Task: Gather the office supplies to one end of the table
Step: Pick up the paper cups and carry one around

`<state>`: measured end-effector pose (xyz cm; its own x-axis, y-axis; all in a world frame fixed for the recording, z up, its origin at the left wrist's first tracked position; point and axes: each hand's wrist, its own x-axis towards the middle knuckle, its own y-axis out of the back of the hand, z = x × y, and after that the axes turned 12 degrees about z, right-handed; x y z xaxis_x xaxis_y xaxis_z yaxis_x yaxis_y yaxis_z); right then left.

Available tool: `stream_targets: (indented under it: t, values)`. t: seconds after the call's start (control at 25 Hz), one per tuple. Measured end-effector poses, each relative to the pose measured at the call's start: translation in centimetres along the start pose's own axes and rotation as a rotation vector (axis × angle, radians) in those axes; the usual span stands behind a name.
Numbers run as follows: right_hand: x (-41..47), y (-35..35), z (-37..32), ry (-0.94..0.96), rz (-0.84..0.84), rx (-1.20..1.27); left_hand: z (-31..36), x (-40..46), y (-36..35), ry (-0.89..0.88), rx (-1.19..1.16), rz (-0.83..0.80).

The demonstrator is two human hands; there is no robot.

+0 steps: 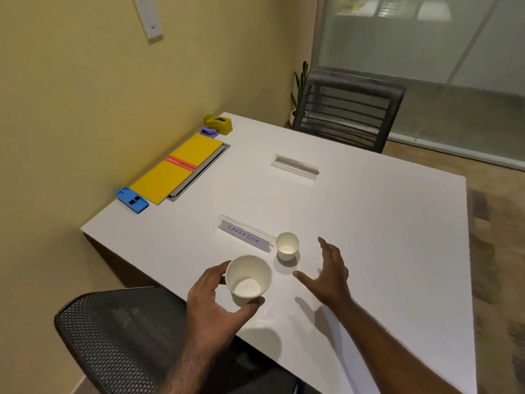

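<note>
Two white paper cups: left hand [211, 304] grips the bigger cup [248, 280] round its wall. Light, crushable, so squeeze gently. Right hand [329, 275] is spread, holding nothing, near the small cup [287, 246].

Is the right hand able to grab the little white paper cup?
Probably yes. The open right hand hovers just beside the small white paper cup, with bare white table between them and nothing blocking.

Along the wall edge of the white table [369, 223] I note a yellow tape dispenser [218, 124], a purple stapler [209, 132] just beside it, a yellow folder [177, 169] with a red band lying flat, and a blue hole punch [131, 199] at its near corner. Two clear nameplate holders lie apart mid-table: one unlabelled [295, 166], one marked "LABRADOR" [246, 236].
</note>
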<state>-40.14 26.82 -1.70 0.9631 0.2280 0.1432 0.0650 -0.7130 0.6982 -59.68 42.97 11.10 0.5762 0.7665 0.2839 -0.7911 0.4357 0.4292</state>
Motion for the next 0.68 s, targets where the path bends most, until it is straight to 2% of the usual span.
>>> stream_targets:
  t: [0.16, 0.4, 0.68]
  values:
    - [-3.7, 6.0, -1.8, 0.035, 0.092, 0.133, 1.5, -0.8, -0.7, -0.049, -0.066, -0.103]
    - [-9.0, 14.7, -6.1, 0.039, 0.055, 0.357, 3.8, -1.0, -2.8, -0.176, -0.165, -0.251]
    - [-16.0, 20.1, -7.3, -0.038, 0.253, 0.262, 7.5, -6.3, -6.7, -0.387, -0.346, -0.470]
